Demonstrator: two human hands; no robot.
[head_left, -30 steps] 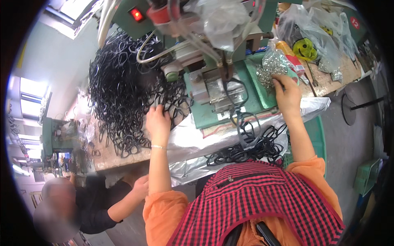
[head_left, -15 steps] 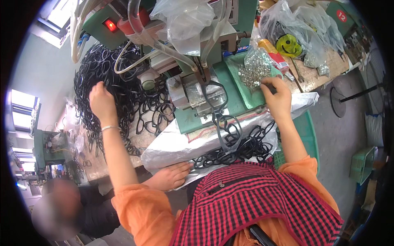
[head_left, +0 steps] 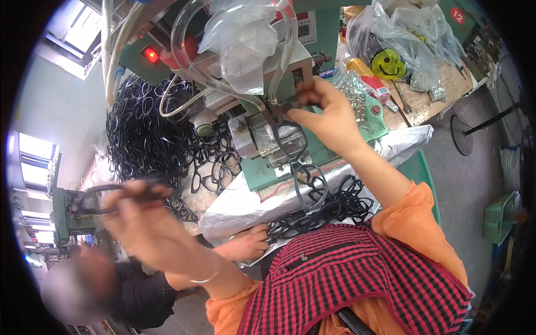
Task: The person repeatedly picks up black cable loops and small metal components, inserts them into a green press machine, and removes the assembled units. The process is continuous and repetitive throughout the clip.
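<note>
My left hand [head_left: 137,218], blurred by motion, is closed on a black eyeglass frame [head_left: 92,198], raised to the left of the bench. At the machine's work head my right hand [head_left: 329,120] has its thumb and fingers drawn together; what they pinch is too small to make out. Just below those fingertips, a dark grey eyeglass frame [head_left: 310,187] hangs from the metal fixture [head_left: 265,139] of the green machine [head_left: 324,146]. To the right of the fixture lies a clear bag of small shiny metal parts [head_left: 357,100].
A large heap of black eyeglass frames [head_left: 142,128] covers the bench's left side. More frames [head_left: 346,204] lie on silvery sheeting [head_left: 240,209] near my apron. Another person's hand [head_left: 251,244] rests at the sheeting's edge. Clear hoses [head_left: 181,33] hang above. Plastic bags [head_left: 424,33] stand back right.
My left hand has come back from the heap toward me with a black eyeglass frame. My right hand has moved left from the bag of metal parts to the machine's work head.
</note>
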